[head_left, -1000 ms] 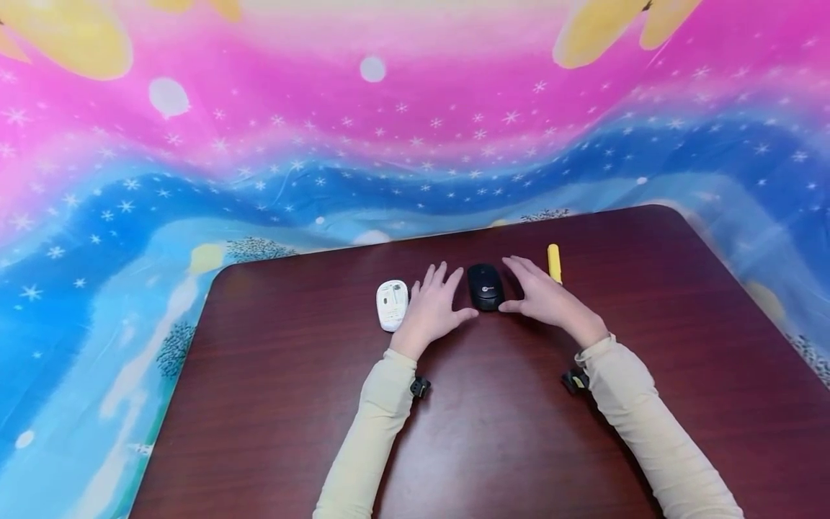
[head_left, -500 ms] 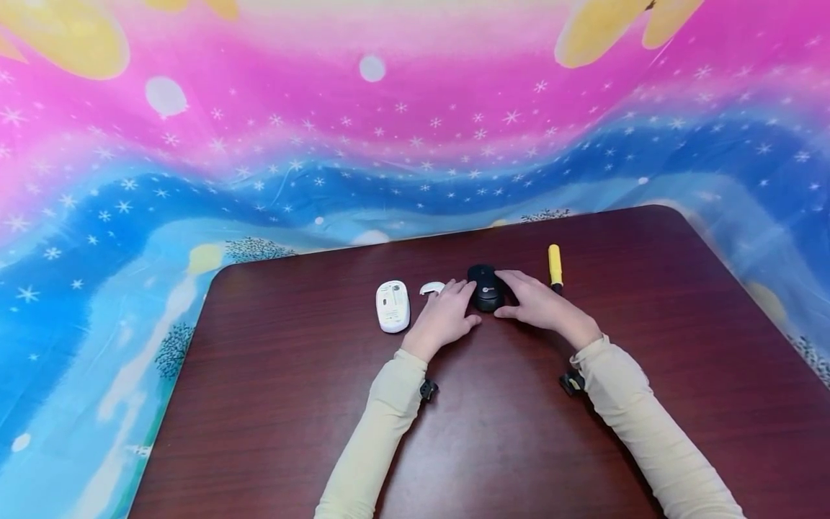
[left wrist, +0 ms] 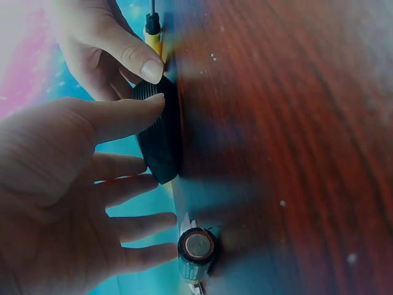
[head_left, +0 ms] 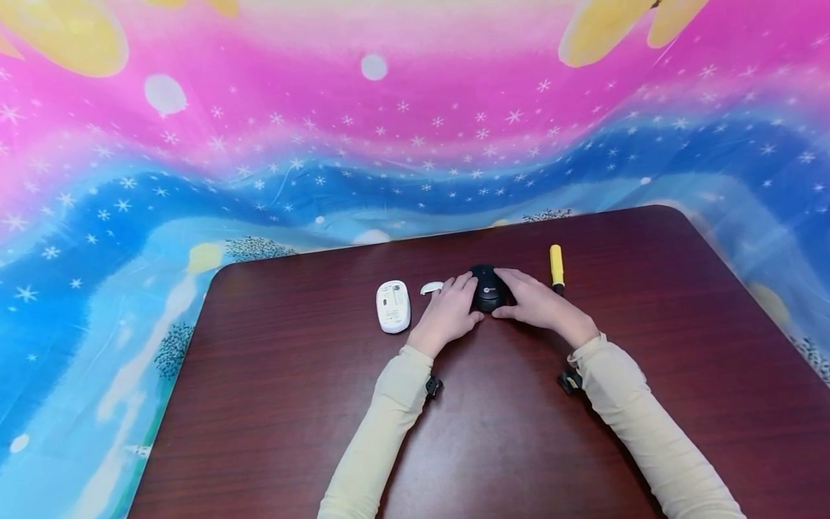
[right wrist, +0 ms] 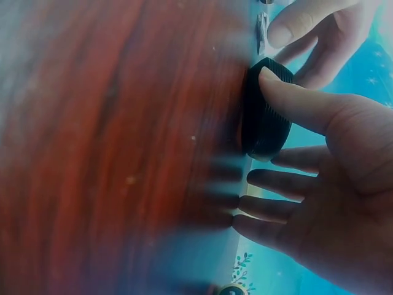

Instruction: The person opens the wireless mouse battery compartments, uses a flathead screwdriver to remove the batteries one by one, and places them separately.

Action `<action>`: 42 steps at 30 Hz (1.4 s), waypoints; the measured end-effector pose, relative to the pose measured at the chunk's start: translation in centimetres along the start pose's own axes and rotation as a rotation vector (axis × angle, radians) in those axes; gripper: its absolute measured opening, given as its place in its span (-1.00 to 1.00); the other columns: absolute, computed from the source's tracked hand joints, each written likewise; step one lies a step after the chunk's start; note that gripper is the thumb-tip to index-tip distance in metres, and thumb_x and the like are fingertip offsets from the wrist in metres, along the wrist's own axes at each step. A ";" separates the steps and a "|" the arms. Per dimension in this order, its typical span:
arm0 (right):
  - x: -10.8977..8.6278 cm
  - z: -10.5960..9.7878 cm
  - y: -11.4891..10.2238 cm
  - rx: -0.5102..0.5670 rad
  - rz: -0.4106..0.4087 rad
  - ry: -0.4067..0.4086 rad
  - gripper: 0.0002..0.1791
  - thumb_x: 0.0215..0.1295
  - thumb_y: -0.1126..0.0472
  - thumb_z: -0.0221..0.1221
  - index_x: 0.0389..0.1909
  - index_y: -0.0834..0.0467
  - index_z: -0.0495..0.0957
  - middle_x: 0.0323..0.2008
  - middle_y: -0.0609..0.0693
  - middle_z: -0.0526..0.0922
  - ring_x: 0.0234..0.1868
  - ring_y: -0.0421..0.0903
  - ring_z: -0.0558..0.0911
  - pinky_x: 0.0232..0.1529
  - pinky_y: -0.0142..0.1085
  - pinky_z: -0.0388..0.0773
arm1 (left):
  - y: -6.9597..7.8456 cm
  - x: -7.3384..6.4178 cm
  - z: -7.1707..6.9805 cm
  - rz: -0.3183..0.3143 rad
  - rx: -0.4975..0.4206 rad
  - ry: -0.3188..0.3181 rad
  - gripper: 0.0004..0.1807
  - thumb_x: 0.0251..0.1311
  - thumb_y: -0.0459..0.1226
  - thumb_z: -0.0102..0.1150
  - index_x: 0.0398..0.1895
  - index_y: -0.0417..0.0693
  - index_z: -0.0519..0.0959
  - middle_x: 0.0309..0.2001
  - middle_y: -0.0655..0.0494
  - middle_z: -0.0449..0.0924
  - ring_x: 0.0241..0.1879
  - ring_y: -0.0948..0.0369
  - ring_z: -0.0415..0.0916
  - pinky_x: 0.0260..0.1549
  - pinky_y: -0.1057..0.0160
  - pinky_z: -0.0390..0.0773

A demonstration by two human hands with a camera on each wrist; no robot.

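Note:
A black computer mouse (head_left: 488, 290) with a small pale logo lies between my two hands near the back of the table. My left hand (head_left: 449, 310) holds its left side, the thumb at the near end and forefinger along the flank. From the right, my right hand (head_left: 533, 303) grips it the same way. Both wrist views show the thumbs on the mouse's ribbed near side, the other fingers spread out. Beyond the left fingertips a battery (left wrist: 198, 247) stands end-on in the left wrist view; the left hand hides it in the head view.
Left of my hands lies a white mouse (head_left: 393, 307), underside up with its compartment uncovered. A curved white cover (head_left: 431, 287) rests just past my left fingers. A screwdriver with a yellow handle (head_left: 557, 265) lies to the right. A patterned cloth (head_left: 415, 144) hangs behind the table.
My left hand has moved right, away from the white mouse, to the black mouse, uncovering the white cover. My right hand has closed in from the right. The black mouse has shifted slightly right.

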State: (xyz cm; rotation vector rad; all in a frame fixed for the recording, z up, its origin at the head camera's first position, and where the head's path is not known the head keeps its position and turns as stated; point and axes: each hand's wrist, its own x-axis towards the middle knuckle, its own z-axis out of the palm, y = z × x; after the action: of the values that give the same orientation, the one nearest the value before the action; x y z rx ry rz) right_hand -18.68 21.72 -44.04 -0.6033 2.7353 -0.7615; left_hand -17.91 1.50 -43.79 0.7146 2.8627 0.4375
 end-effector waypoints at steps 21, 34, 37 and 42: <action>0.4 0.4 -0.7 -0.051 0.046 -0.038 0.01 0.36 0.17 0.39 0.58 0.45 -0.02 0.56 0.44 0.04 0.55 0.37 0.09 0.46 0.20 0.16 | 0.6 0.8 0.2 -0.018 0.101 0.027 -0.24 0.40 -0.12 0.31 0.56 -0.19 0.27 0.51 -0.07 0.28 0.41 -0.10 0.32 0.25 -0.10 0.44; 0.5 0.2 -0.4 -0.042 0.017 -0.022 -0.02 0.34 0.21 0.40 0.56 0.46 0.03 0.53 0.45 0.11 0.53 0.37 0.14 0.45 0.20 0.19 | 0.7 1.1 0.2 -0.024 0.084 0.023 -0.23 0.36 -0.13 0.35 0.54 -0.21 0.29 0.53 -0.12 0.27 0.46 -0.06 0.28 0.29 -0.11 0.41; 0.5 0.1 -0.2 -0.027 -0.001 -0.021 -0.04 0.34 0.21 0.40 0.55 0.47 0.06 0.51 0.46 0.15 0.52 0.37 0.18 0.44 0.21 0.20 | 0.7 1.2 0.2 -0.022 0.074 0.016 -0.23 0.37 -0.13 0.34 0.54 -0.21 0.29 0.53 -0.11 0.28 0.47 -0.05 0.27 0.29 -0.10 0.41; 0.4 -0.5 0.0 0.015 -0.032 -0.018 -0.06 0.33 0.16 0.41 0.52 0.49 0.13 0.48 0.46 0.23 0.49 0.37 0.24 0.43 0.21 0.22 | 0.6 1.2 0.2 -0.016 0.059 0.019 -0.25 0.39 -0.12 0.32 0.54 -0.21 0.29 0.52 -0.11 0.29 0.47 -0.03 0.26 0.30 -0.09 0.41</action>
State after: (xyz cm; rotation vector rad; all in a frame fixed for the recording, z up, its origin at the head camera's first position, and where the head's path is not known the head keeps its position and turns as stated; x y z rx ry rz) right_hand -19.23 21.72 -43.68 -0.6487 2.7074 -0.7802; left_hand -18.64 2.63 -43.88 0.6998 2.9078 0.3609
